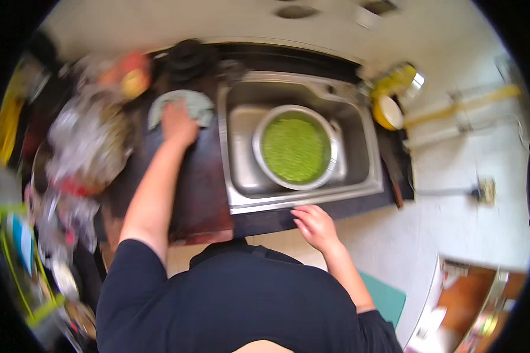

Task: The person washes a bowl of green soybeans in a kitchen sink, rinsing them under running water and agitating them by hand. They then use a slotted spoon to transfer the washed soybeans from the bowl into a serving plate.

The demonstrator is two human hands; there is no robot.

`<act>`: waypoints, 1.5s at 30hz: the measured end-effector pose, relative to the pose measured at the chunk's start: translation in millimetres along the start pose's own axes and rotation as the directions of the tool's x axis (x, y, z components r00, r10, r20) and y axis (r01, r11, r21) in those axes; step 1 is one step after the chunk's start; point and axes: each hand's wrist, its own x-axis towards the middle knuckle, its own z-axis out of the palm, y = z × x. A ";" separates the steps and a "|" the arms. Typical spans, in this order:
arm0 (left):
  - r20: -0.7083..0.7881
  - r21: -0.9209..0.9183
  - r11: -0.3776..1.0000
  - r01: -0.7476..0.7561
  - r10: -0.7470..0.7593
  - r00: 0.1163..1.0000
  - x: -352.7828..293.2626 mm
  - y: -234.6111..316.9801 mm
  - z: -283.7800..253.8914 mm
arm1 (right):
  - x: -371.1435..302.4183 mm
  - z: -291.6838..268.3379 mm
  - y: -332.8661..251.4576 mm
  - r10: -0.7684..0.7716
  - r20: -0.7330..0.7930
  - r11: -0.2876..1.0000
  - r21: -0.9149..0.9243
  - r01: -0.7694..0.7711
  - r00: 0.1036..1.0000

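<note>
My left hand rests on a pale, folded cloth at the far end of the dark wooden board, left of the sink. Its fingers are blurred, but they press onto the cloth. My right hand is at the counter's front edge, holding nothing, its loosely bent fingers apart. In the steel sink stands a round metal bowl filled with small bright green pieces, too blurred to name.
Clear plastic bags crowd the counter at left. A black round object stands behind the cloth. Right of the sink are a yellow bowl and a knife. A plug sits in a wall socket.
</note>
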 end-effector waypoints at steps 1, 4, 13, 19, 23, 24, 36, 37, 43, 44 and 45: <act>0.044 0.110 0.994 -0.021 0.016 0.999 17.3 -3.6 5.7 | -1.0 -3.3 1.1 0.008 -0.013 1.000 -0.001 -0.008 1.000; 0.062 0.061 0.997 -0.037 0.033 0.997 42.9 -17.6 27.3 | -20.1 -0.8 5.7 0.077 -0.056 0.997 -0.014 -0.078 0.995; -0.391 0.109 0.927 -0.358 0.371 0.842 -22.6 4.6 35.0 | -125.9 -24.7 23.5 0.282 -0.258 0.955 -0.018 -0.297 0.924; -0.016 -0.729 0.407 -0.550 0.794 0.608 -183.2 166.7 53.7 | -205.3 -41.6 25.6 0.386 -0.453 0.896 -0.025 -0.444 0.804; 0.165 -0.834 0.287 -0.471 0.945 0.283 -261.9 255.7 16.6 | -264.6 -55.6 19.3 0.413 -0.556 0.848 -0.055 -0.527 0.721; 0.207 -0.883 0.278 -0.378 0.954 0.217 -274.2 271.5 14.6 | -280.9 -57.7 18.2 0.409 -0.579 0.839 -0.066 -0.541 0.705; 0.159 -0.972 0.123 -0.202 0.973 -0.169 -432.5 423.5 11.1 | -494.2 -75.2 -32.9 0.798 -0.550 0.442 0.258 -0.859 0.246; 0.141 -0.972 0.101 -0.212 0.973 -0.184 -443.7 430.5 10.5 | -503.2 -76.4 -35.1 0.805 -0.546 0.425 0.261 -0.867 0.230; 0.149 -0.967 0.120 -0.224 0.981 -0.120 -453.3 435.7 14.1 | -524.0 -80.0 -7.9 0.779 -0.541 0.481 0.191 -0.856 0.318; 0.196 -0.962 0.181 -0.206 0.979 -0.052 -447.5 426.8 14.5 | -520.0 -82.3 -3.2 0.802 -0.492 0.487 0.213 -0.847 0.338; 0.233 -0.955 0.230 -0.186 0.973 0.006 -440.0 421.2 13.4 | -514.8 -86.8 0.7 0.821 -0.451 0.488 0.235 -0.841 0.350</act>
